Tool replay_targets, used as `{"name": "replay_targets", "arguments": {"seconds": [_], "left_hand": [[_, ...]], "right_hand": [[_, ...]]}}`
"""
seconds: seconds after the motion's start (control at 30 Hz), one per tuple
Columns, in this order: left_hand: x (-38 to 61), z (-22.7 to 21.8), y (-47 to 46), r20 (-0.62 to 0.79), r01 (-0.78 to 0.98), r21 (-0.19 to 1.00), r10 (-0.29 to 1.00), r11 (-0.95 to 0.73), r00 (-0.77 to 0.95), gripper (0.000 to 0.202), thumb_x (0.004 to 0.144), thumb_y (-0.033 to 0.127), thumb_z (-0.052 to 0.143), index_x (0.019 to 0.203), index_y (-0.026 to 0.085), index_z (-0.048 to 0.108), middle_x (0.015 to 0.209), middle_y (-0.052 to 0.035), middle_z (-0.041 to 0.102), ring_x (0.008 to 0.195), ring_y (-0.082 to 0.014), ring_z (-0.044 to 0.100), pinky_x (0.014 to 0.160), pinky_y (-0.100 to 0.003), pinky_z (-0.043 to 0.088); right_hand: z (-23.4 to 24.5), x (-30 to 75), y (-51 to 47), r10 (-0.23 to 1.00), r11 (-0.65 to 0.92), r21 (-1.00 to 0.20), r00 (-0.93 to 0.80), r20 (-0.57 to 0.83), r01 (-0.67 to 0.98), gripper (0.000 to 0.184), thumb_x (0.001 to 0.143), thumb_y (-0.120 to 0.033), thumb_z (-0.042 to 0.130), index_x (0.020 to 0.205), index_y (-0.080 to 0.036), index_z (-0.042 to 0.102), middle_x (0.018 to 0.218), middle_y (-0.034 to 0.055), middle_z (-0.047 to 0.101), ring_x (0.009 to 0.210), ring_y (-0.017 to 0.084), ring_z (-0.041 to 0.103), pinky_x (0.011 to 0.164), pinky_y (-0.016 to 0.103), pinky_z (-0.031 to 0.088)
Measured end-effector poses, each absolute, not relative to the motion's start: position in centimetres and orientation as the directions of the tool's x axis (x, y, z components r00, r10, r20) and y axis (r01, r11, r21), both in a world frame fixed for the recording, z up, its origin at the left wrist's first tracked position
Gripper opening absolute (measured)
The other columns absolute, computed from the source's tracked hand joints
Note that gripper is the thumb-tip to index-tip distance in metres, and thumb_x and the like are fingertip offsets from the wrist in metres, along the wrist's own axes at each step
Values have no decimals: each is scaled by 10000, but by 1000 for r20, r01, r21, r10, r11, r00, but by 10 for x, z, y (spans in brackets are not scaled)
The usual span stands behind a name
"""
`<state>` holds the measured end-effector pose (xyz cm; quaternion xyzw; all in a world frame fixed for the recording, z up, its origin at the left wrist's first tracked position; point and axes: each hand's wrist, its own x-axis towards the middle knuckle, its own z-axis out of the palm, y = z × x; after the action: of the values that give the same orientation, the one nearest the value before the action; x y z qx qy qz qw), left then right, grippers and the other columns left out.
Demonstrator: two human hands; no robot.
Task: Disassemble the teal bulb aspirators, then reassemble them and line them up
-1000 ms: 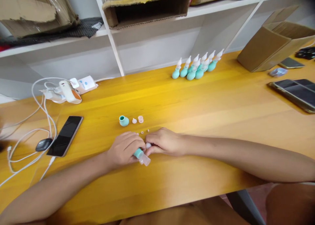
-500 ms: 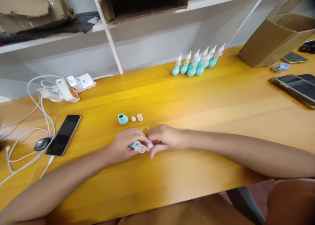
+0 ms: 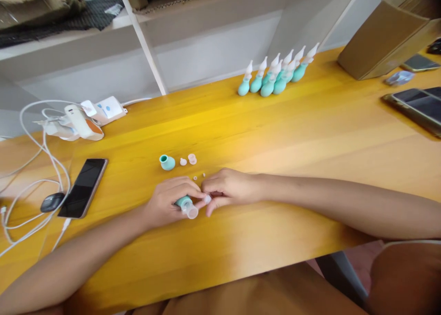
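My left hand (image 3: pixel 165 200) is closed around a teal squeeze bulb (image 3: pixel 182 201) with a clear collar (image 3: pixel 190 209) on its mouth, tilted towards me. Between that hand's thumb and forefinger and the fingers of my right hand (image 3: pixel 229 188) sits a small translucent piece (image 3: pixel 207 198). My right hand is curled, its thumb extended below the piece. Just beyond the hands, an open-mouthed teal bulb (image 3: pixel 168 163) lies beside a small white stopper-like part (image 3: pixel 183 161) and a loose clear collar (image 3: pixel 192 159). A tiny ring (image 3: pixel 195 178) and a tiny pale bit (image 3: pixel 204 174) rest nearer my fingers.
Several teal bulbs with white pointed tips (image 3: pixel 267 88) stand at the table's back. To the left are a phone (image 3: pixel 84 186), a black earbud case (image 3: pixel 52 202), white cables and chargers (image 3: pixel 110 110). On the right are a cardboard box (image 3: pixel 382 34) and more phones (image 3: pixel 415 105).
The view has shifted slightly. Both hands keep nearly the same pose, and the translucent piece between them shows a little more. The collared bulb has tilted slightly in my left hand.
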<state>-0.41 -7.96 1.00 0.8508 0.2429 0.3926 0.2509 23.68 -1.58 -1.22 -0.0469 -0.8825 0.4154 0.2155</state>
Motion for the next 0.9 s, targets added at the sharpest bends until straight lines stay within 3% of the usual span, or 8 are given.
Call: {"name": "replay_targets", "arguments": {"seconds": [0.4,0.63,0.8,0.9], "left_hand": [[-6,13,-77,517,212,656,636,-724,573,219,924,128,879,1097,200,767,982,-41,829,845,-138,774,776,-231,617],[-6,16,-77,473,224,694,667,-685,575,159,915,104,812,1013,200,732,894,-21,775,752,-113,712,709,-213,578],[-10,13,-79,474,244,663,649,-708,595,121,930,155,781,999,208,697,868,-16,742,733,-124,669,701,-234,547],[-10,9,-80,493,210,603,566,-770,661,127,1009,281,779,1026,210,675,894,-25,758,772,-139,689,748,-255,545]], "right_hand": [[-8,238,-16,287,605,-787,-888,359,-123,506,1079,-642,636,905,-167,659,814,12,662,680,111,574,668,230,414],[-9,240,-16,307,583,-808,-897,318,-87,521,1057,-654,670,906,-156,671,821,19,670,708,113,579,674,230,407],[-7,238,-16,397,403,-909,-875,277,-105,506,998,-655,757,891,-171,652,753,-34,616,654,94,523,637,221,397],[-6,239,-16,471,241,-966,-859,202,-95,485,978,-637,784,922,-189,606,680,-78,564,571,86,488,585,220,395]]}}
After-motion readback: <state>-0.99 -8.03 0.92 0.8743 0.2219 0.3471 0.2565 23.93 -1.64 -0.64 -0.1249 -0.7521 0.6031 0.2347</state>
